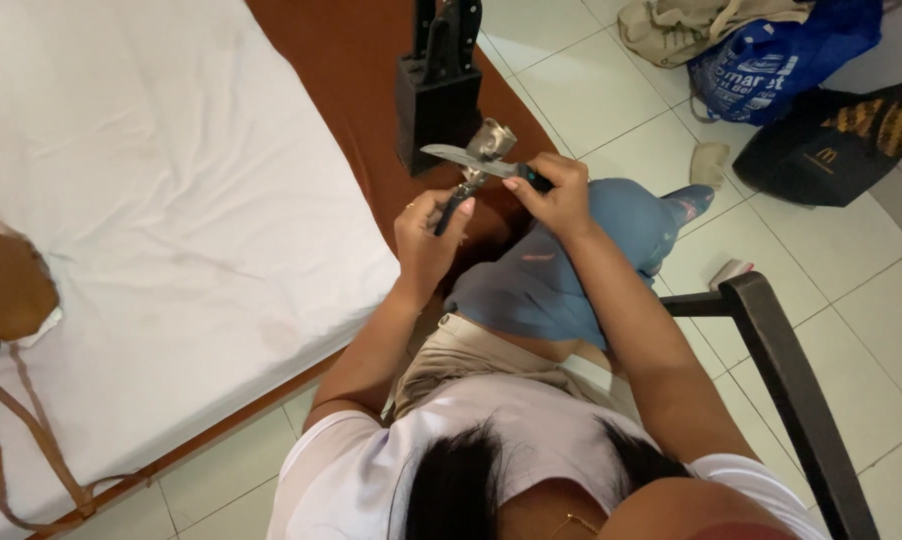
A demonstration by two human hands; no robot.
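- The bed (pixel 151 200), under a white sheet, fills the left; a black knife block (pixel 437 95) stands on its brown edge, just beyond the hands
- The left hand (pixel 426 235) is closed round the dark handle of a metal sharpener (pixel 481 150)
- The right hand (pixel 561 195) is closed on the handle of a knife (pixel 461 157), whose blade lies across the sharpener's head
- Sharpening looks under way; the next stroke likely needs a steady angle and fingers kept off the edge

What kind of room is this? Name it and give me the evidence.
Probably a bedroom or lodging room. A mattress with a white sheet fills the left side, the floor is pale tile, and bags lie on it. The left hand holds a sharpener; the right hand holds a knife.
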